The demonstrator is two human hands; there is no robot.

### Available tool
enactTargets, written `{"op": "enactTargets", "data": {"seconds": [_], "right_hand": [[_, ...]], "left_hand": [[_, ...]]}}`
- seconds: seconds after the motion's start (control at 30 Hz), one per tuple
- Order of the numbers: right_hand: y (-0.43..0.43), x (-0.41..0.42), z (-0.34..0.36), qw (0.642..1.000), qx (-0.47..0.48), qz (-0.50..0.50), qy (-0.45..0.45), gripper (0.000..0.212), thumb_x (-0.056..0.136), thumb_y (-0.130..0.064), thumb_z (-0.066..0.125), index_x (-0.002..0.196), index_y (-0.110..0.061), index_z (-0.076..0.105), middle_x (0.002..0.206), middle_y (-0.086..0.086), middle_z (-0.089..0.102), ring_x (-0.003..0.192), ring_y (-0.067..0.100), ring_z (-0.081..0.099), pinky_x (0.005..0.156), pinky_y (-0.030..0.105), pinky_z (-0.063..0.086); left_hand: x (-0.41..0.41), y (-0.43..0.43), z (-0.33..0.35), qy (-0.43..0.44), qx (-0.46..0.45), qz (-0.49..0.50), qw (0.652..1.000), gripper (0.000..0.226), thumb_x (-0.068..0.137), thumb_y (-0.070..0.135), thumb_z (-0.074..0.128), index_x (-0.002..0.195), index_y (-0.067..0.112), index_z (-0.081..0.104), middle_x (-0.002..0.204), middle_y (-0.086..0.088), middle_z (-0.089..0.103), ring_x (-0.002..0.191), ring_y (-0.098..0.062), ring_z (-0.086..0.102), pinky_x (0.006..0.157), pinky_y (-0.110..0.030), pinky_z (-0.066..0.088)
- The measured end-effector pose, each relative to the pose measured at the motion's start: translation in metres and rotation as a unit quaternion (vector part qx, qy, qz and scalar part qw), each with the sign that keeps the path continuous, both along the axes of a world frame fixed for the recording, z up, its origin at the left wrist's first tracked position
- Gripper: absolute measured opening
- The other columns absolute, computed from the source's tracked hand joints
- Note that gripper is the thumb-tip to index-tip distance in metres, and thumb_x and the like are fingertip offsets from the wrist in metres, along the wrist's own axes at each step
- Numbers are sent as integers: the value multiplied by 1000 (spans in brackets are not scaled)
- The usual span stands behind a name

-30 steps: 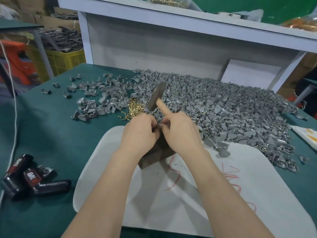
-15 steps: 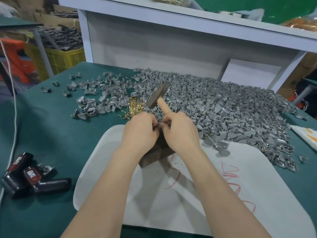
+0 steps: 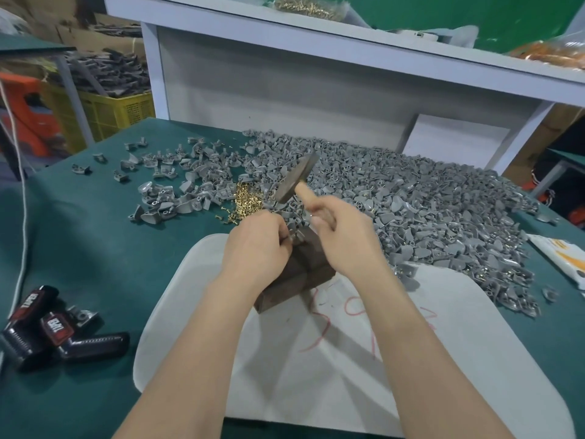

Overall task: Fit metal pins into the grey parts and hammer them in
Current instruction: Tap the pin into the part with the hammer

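Your left hand sits just left of the frame's centre, fingers curled together and pinching a small grey part against the top of the dark wooden block; the part shows only as a sliver at your fingertips, so you cannot tell whether a pin stands in it. Your right hand, just right of centre, is wrapped round the pale wooden handle of the hammer, thumb lying along the shaft. The metal head is tilted and blurred, up and to the left of your right knuckles, above the held part and apart from it. The block rests on the far edge of a white board scrawled with red marks, which lies on the green table mat. A heap of brass pins lies just beyond your left knuckles. The big pile of grey parts spreads across the middle and right of the frame, with scattered ones toward the upper left. A black power tool lies at the lower left.
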State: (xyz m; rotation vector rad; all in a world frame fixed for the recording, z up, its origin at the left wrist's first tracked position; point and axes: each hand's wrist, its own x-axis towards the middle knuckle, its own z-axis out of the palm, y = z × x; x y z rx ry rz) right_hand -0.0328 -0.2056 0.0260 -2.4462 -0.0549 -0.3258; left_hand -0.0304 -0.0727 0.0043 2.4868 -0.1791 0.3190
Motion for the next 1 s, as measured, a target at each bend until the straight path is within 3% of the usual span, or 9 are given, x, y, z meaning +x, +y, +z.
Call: {"op": "enactTargets", "data": {"seconds": [0.13, 0.2, 0.4, 0.53, 0.6, 0.73, 0.8, 0.87, 1.0], "right_hand": [[-20, -19, 14, 996, -50, -10, -71, 48, 94, -21, 51, 138, -37, 39, 112, 8, 65, 96, 27, 61, 84, 39, 49], [-28, -29, 17, 994, -74, -8, -79, 45, 94, -23, 52, 136, -36, 44, 115, 2, 66, 98, 25, 61, 87, 41, 49], [-34, -55, 15, 981, -38, -12, -191, 47, 93, -19, 54, 134, -42, 47, 111, -9, 67, 89, 8, 59, 78, 22, 43], [-32, -64, 5, 983, -167, 28, -72, 49, 94, -23, 51, 134, -50, 42, 123, -9, 62, 106, 17, 60, 91, 36, 49], [-33, -62, 7, 980, -171, 5, -103, 48, 94, -23, 51, 134, -48, 43, 121, -9, 63, 105, 20, 60, 86, 37, 50], [-39, -60, 14, 976, -50, -35, -211, 49, 95, -23, 51, 135, -49, 41, 117, -3, 65, 98, 22, 63, 84, 37, 52], [-35, -60, 11, 980, -131, 5, -147, 53, 96, -24, 47, 136, -54, 33, 124, -6, 62, 103, 18, 61, 90, 38, 50], [-32, -61, 2, 978, -196, 32, -69, 50, 96, -24, 46, 138, -48, 36, 127, -6, 60, 109, 20, 59, 93, 38, 48], [-37, -59, 10, 977, -111, -6, -184, 45, 95, -21, 50, 135, -41, 46, 109, -4, 66, 95, 21, 61, 80, 37, 51]], "left_hand": [[1, -1, -1, 9, -1, 2, 1000, 5, 85, 17, 60, 84, 16, 65, 90, -4, 63, 87, -26, 60, 79, -39, 52], [1, -1, -2, 5, -6, 6, 1000, 5, 85, 18, 61, 85, 16, 65, 91, -3, 63, 88, -25, 59, 80, -39, 51], [0, -2, -2, -1, -22, 11, 1000, 11, 87, 18, 61, 82, 11, 68, 87, -6, 65, 84, -27, 61, 76, -39, 52], [0, -1, 1, 6, -13, 7, 1000, 7, 87, 18, 63, 81, 17, 66, 90, -4, 62, 87, -27, 58, 77, -38, 51], [0, -1, 1, 6, -15, 5, 1000, 10, 87, 17, 63, 77, 19, 63, 86, -3, 60, 86, -27, 58, 76, -37, 51], [0, -2, 0, 0, -34, 8, 999, 11, 87, 15, 63, 80, 9, 69, 80, -7, 63, 82, -30, 61, 74, -39, 53], [0, -2, 1, 7, -30, 9, 999, 10, 87, 15, 62, 81, 11, 69, 84, -7, 64, 83, -29, 60, 76, -39, 53], [0, -2, 2, 15, -22, 5, 1000, 9, 87, 14, 61, 82, 14, 68, 88, -6, 64, 86, -28, 59, 78, -40, 53], [0, -1, 0, 0, -23, 7, 1000, 12, 87, 17, 63, 80, 9, 68, 85, -7, 64, 84, -29, 59, 75, -37, 52]]}}
